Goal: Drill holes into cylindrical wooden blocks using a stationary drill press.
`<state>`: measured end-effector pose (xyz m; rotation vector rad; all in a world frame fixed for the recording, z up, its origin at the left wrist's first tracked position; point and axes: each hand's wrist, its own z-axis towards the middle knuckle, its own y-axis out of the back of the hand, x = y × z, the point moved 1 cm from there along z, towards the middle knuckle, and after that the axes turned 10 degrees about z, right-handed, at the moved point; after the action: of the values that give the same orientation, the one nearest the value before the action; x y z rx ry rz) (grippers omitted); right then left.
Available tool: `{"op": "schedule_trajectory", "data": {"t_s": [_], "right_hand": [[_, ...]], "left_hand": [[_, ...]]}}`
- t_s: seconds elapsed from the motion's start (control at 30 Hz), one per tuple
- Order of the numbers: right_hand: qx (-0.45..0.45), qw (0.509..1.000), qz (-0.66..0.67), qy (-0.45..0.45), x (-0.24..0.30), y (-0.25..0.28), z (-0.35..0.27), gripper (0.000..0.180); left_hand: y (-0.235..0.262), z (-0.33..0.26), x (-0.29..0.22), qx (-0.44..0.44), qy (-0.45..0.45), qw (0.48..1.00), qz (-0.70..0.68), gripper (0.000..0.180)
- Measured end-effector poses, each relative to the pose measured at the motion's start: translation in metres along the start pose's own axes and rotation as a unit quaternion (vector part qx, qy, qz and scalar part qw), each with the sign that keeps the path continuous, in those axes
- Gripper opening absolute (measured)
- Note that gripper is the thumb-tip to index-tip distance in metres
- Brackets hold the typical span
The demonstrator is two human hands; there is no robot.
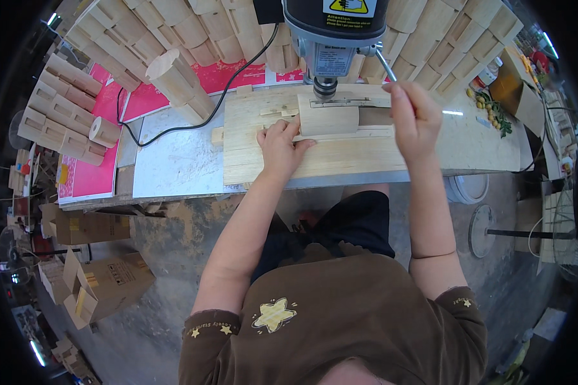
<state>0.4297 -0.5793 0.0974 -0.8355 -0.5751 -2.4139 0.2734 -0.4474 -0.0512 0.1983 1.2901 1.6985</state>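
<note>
The right hand's (417, 120) fingers are curled around a metal lever (385, 64). The left hand's (280, 147) thumb is spread from its fingers, the index fingertip against the left end of a pale wooden block (331, 122). Beneath those fingers lies a wooden board (257, 168); above and right of them, the drill's chuck (325, 88) hangs over the block.

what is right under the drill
A pale wooden block, over a wider wooden board. The chuck hides part of the block's top; the block covers the board beneath it.
</note>
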Motion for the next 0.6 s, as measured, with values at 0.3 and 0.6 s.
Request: {"op": "schedule_trajectory", "data": {"t_s": [0.3,0.6], "right_hand": [[-0.031,0.990,0.033,0.131,-0.065,-0.023,-0.031,0.007],[-0.078,0.985,-0.011,0.154,-0.005,0.000,0.032,0.017]], "left_hand": [[0.001,0.001,-0.003,0.017,-0.001,1.000,0.018,0.057],[-0.001,0.000,0.000,0.018,0.011,1.000,0.002,0.058]]}}
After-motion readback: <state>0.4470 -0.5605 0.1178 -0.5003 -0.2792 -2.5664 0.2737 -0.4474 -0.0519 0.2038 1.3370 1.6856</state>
